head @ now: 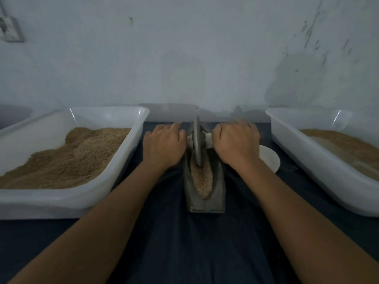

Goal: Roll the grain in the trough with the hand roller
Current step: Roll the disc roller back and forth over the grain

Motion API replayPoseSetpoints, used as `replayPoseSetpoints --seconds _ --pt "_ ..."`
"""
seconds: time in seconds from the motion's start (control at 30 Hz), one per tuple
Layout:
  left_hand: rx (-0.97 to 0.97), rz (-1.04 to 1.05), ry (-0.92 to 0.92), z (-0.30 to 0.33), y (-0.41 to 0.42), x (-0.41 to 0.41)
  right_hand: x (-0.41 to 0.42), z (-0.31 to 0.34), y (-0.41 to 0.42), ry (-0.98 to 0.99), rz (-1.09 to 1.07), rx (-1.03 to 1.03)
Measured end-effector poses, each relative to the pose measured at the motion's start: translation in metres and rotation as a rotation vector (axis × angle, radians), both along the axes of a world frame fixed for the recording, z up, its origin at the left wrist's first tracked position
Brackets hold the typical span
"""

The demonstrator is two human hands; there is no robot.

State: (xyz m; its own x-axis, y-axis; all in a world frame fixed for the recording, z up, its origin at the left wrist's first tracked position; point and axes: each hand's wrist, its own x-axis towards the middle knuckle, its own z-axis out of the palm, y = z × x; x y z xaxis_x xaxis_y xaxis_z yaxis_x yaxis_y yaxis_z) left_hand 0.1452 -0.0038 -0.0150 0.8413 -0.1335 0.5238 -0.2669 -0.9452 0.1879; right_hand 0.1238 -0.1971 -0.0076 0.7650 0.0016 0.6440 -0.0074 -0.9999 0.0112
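Note:
A narrow grey metal trough (pixel 217 193) lies lengthwise on the dark cloth in the middle, pointing away from me. Tan grain (pixel 202 177) fills its groove. A thin metal roller disc (pixel 197 140) stands upright in the groove near the far half, with a pale handle sticking out on each side. My left hand (pixel 164 146) grips the left handle. On the other side, my right hand (pixel 235 144) grips the right handle. Most of both handles is hidden under the fingers.
A large white tray (pixel 123 156) heaped with tan grain sits on the left. Another white tray (pixel 307 156) holding grain stands on the right. A small white dish (pixel 270 158) lies just right of the trough, behind my right wrist. A pale wall rises close behind.

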Motion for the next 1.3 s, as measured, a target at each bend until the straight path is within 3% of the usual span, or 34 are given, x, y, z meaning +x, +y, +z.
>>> replayPoseSetpoints --seconds 0.17,0.3,0.43,0.53,0.67,0.73,0.93,1.07,1.13,1.23,1.3 --pt "0.114 -0.108 0.014 0.001 0.018 -0.052 -0.049 0.004 -0.011 0.099 0.103 -0.004" --pt "0.079 -0.146 -0.026 0.002 0.030 -0.096 -0.081 0.007 -0.011 0.013 0.148 -0.011" --pt "0.051 -0.085 0.000 0.002 0.015 -0.059 -0.041 0.007 -0.005 0.077 0.093 -0.023" --pt "0.140 0.017 -0.013 0.011 -0.008 -0.008 0.010 0.011 -0.010 0.269 0.036 0.055" --pt "0.258 0.061 0.035 0.021 -0.015 0.021 0.025 0.012 -0.010 0.309 0.045 0.161" --pt "0.289 0.018 0.009 0.015 -0.009 0.003 0.005 0.008 -0.008 0.246 0.090 0.153" --pt "0.038 -0.113 -0.033 -0.003 0.027 -0.081 -0.080 0.001 -0.007 0.024 0.202 -0.010" --pt "-0.002 -0.135 -0.019 -0.001 0.028 -0.086 -0.081 0.001 -0.006 -0.015 0.211 -0.027" --pt "0.070 -0.092 -0.006 0.002 0.016 -0.060 -0.059 0.005 -0.004 0.048 0.154 -0.015" --pt "0.327 0.015 -0.007 0.015 -0.006 -0.012 -0.009 0.013 -0.005 0.264 0.050 -0.053" --pt "0.356 0.034 0.029 0.026 -0.018 0.008 0.011 0.017 -0.009 0.355 0.008 0.016"
